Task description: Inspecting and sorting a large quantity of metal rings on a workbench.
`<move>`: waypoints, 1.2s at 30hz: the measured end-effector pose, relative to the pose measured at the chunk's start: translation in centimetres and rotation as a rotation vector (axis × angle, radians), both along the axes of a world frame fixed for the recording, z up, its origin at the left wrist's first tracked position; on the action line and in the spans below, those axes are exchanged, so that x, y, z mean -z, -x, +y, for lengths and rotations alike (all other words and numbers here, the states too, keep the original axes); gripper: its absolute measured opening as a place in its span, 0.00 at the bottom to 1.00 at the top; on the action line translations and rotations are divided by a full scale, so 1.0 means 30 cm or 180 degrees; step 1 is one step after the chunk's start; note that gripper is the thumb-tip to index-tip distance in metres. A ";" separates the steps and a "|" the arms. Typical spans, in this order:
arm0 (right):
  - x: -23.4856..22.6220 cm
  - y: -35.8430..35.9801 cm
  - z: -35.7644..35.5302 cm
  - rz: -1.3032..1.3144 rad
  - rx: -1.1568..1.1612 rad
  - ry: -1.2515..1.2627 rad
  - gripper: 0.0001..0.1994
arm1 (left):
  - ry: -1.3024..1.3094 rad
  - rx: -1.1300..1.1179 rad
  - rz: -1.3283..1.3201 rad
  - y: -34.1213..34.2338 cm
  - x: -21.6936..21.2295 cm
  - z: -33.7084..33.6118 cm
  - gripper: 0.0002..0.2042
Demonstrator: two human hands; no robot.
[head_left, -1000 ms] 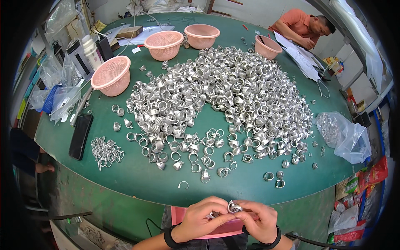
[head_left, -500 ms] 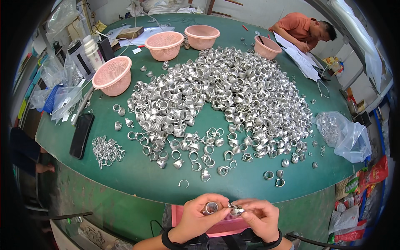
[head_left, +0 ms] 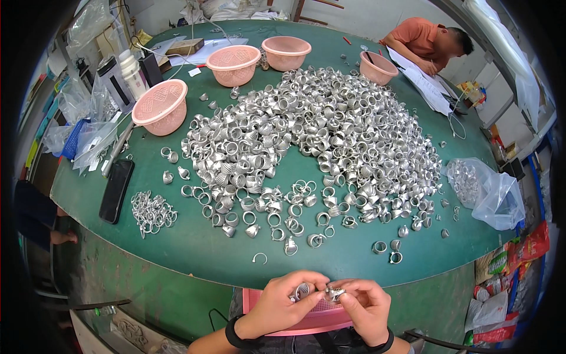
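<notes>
Over a pink basket at the table's front edge, my two hands meet fingertip to fingertip. My left hand is closed, with a wide silver ring tucked inside its curled fingers; its thumb and index finger pinch toward the piece in the other hand. A second silver ring is gripped between thumb and fingers of my right hand. Whether a small part sits between the left fingertips is too small to tell. Ahead lies a large heap of grooved silver rings, with an open thin ring nearest me.
Thin rings form a small pile beside a black phone on the left. Pink baskets stand beyond. A clear plastic bag with rings lies at the right. A person in an orange shirt leans over papers at the far right.
My right hand has shifted slightly left, and the ring it holds has turned and risen a little. The ring in my left hand has tilted. The person at the far right has moved slightly.
</notes>
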State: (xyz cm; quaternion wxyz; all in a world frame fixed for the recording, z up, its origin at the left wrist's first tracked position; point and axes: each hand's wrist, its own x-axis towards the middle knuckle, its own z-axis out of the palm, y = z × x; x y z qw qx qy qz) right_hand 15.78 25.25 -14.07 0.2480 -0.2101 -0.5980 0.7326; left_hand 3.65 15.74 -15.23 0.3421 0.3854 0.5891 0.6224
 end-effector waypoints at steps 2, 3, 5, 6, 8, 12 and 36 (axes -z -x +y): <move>0.002 -0.001 -0.004 -0.0058 0.0154 0.0091 0.06 | 0.0409 -0.0351 -0.0552 -0.017 -0.004 0.005 0.05; 0.005 -0.004 -0.006 -0.0079 0.0261 0.0006 0.07 | 0.0411 -0.0355 -0.0550 -0.022 0.003 0.002 0.05; 0.012 -0.006 -0.007 -0.0101 0.0365 -0.0076 0.07 | 0.0636 -0.0042 -0.0477 -0.029 0.022 -0.001 0.06; 0.015 -0.006 -0.008 -0.0086 0.0329 -0.0110 0.07 | 0.0637 -0.0043 -0.0478 -0.034 0.022 -0.004 0.06; 0.016 -0.005 -0.012 -0.0069 0.0287 -0.0140 0.07 | 0.0294 -0.0251 0.0002 -0.045 0.019 -0.006 0.06; 0.017 -0.004 -0.013 -0.0130 0.0502 -0.0215 0.07 | 0.0112 -0.0281 0.0493 -0.040 0.033 0.009 0.06; -0.035 0.111 0.166 -0.2182 -0.1199 -0.2456 0.11 | 0.0935 -0.1738 0.1743 0.188 0.104 -0.122 0.05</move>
